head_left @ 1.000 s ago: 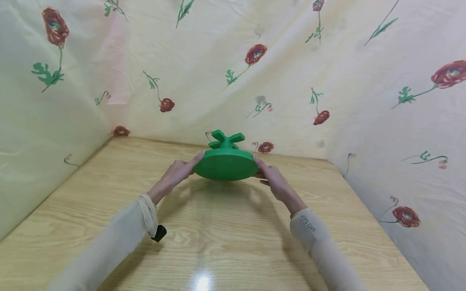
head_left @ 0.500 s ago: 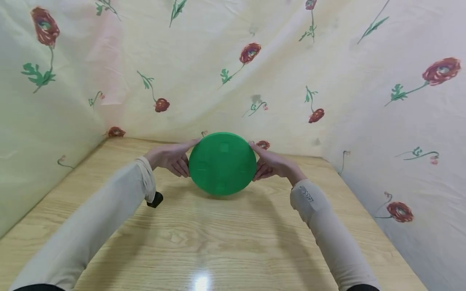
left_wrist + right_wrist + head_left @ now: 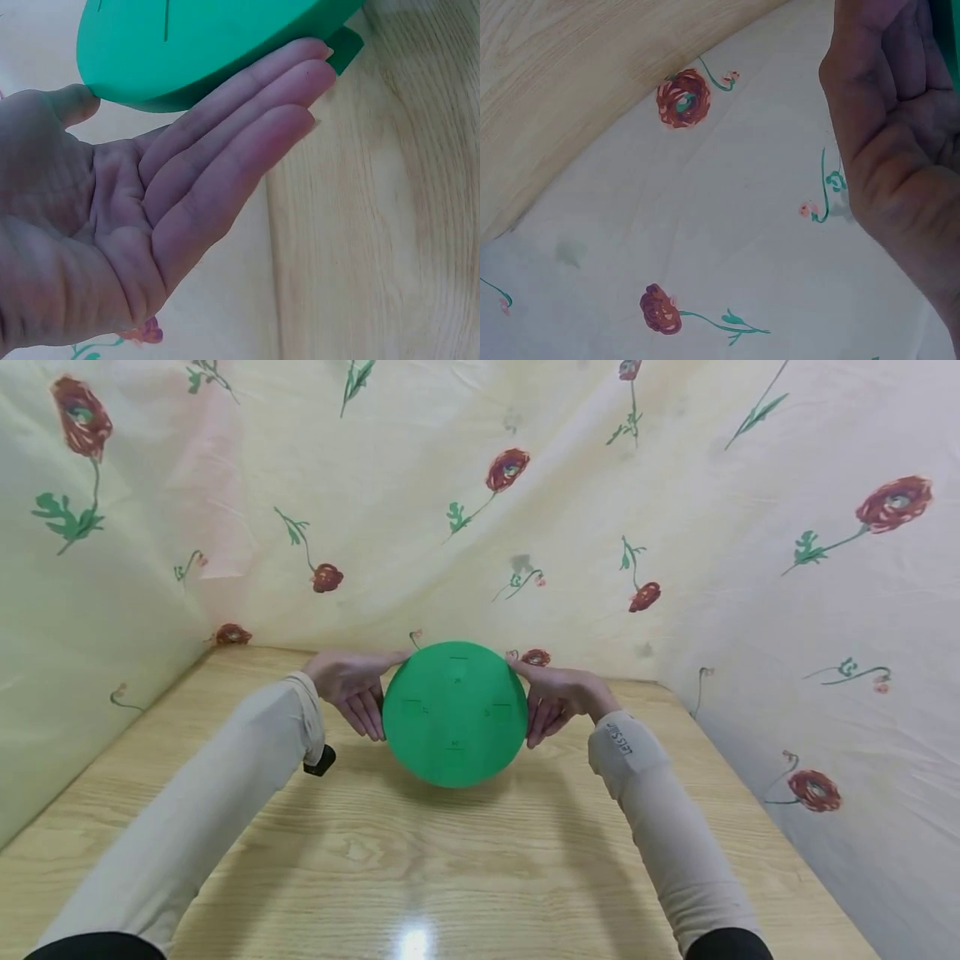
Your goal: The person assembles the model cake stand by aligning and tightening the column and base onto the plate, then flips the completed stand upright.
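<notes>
Head view: the green disc stood up on its edge above the tabletop, flat face toward the person. The left hand and right hand pressed its two sides.
Left wrist view: straight fingers lay flat against the disc's rim, not curled.
Right wrist view: that grip was hard to see.
How far: lifted and turned up; not set down.

Green round disc, flat underside facing the head cam, w/ four short slot marks and small embossed marks. Held tilted on edge just above the wooden table, near the back wall.
</notes>
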`<move>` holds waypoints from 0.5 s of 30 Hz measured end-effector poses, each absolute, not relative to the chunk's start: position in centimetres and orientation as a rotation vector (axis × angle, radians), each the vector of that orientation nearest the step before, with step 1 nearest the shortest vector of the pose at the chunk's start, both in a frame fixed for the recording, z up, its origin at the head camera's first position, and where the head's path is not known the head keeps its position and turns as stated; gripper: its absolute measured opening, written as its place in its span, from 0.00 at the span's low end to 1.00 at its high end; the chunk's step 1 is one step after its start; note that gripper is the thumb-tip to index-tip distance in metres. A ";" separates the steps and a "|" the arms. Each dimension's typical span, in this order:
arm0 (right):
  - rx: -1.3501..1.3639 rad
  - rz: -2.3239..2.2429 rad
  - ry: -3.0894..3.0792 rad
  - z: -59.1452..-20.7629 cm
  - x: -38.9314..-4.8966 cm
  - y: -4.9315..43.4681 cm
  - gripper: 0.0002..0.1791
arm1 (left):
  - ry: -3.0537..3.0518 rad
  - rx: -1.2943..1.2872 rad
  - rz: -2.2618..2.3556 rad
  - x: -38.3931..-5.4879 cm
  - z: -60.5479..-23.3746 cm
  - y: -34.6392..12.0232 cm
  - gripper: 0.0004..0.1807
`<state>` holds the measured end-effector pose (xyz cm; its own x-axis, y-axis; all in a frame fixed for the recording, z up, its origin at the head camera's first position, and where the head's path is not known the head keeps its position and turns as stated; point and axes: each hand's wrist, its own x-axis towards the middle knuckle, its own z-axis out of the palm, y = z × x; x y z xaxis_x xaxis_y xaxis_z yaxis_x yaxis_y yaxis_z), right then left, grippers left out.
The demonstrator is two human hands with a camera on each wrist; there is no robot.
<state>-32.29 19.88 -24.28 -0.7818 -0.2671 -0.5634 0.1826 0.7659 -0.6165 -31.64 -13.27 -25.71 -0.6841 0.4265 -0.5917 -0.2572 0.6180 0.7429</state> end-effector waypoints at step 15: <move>-0.005 -0.867 2.358 -25.3 -33.2 19.9 0.51 | 2.050 0.116 1.092 -32.5 -26.5 -13.2 0.53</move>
